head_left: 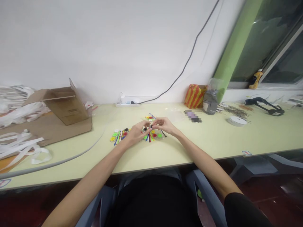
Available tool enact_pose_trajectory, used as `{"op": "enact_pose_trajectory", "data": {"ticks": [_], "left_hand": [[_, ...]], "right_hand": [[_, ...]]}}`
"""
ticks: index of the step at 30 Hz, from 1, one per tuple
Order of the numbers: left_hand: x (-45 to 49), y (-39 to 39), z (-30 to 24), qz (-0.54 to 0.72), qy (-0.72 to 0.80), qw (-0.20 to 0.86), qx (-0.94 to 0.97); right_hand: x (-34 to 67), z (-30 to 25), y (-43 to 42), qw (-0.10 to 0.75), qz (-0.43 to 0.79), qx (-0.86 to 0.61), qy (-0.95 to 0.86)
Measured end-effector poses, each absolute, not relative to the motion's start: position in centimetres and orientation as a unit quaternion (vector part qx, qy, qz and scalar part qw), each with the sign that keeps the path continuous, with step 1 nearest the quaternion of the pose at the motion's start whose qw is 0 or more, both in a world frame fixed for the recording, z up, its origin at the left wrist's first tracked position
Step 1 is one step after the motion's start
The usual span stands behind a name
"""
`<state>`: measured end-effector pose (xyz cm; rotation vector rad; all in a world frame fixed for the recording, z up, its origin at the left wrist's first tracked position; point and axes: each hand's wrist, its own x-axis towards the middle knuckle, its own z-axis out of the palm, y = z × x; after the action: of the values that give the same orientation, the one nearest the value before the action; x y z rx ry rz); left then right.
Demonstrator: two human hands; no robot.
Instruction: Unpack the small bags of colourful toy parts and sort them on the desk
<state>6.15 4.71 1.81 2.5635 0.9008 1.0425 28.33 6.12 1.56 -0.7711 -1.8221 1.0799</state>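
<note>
Over the middle of the table, my left hand [137, 133] and my right hand [164, 125] meet with fingertips pinched around a small black piece [151, 126]. Its exact kind is too small to make out. Just below the fingers lie coloured thin sticks [150, 137] in blue, red and yellow, among small round pieces with coloured tops, such as a green one [159, 136]. Left of my left hand is another group of sticks [119, 136] and round pieces, including a yellow one [112, 139]. More sticks [149, 117] lie behind my hands.
An open cardboard box [67, 107] and white ribbon strips [21, 143] occupy the left. A grey cable [78, 154] crosses the table there. A power strip [127, 105] is by the wall. To the right are a phone [193, 116], a grey bag [210, 102] and a white roll [237, 121].
</note>
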Motion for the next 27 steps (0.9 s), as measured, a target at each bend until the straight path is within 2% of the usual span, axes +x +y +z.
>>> {"op": "enact_pose_trajectory", "data": {"ticks": [4,7,11,16,27], "left_hand": [[6.1,4.8,1.7,0.356,0.303,0.11,0.877],[6.0,5.0,1.7,0.356,0.311,0.092,0.877],[5.8,5.2,1.7,0.355,0.321,0.073,0.875],[5.7,5.3,1.6,0.358,0.318,0.077,0.874],[5.8,5.4,1.5,0.357,0.313,0.087,0.876]], "right_hand": [[28.6,1.6,6.3,0.42,0.437,-0.303,-0.735],[29.5,1.4,7.3,0.39,0.38,-0.333,-0.77],[31.6,1.0,8.6,0.299,0.269,-0.415,-0.817],[33.6,0.8,8.9,0.201,0.288,-0.432,-0.831],[33.5,0.0,9.2,0.234,0.284,-0.432,-0.823]]}}
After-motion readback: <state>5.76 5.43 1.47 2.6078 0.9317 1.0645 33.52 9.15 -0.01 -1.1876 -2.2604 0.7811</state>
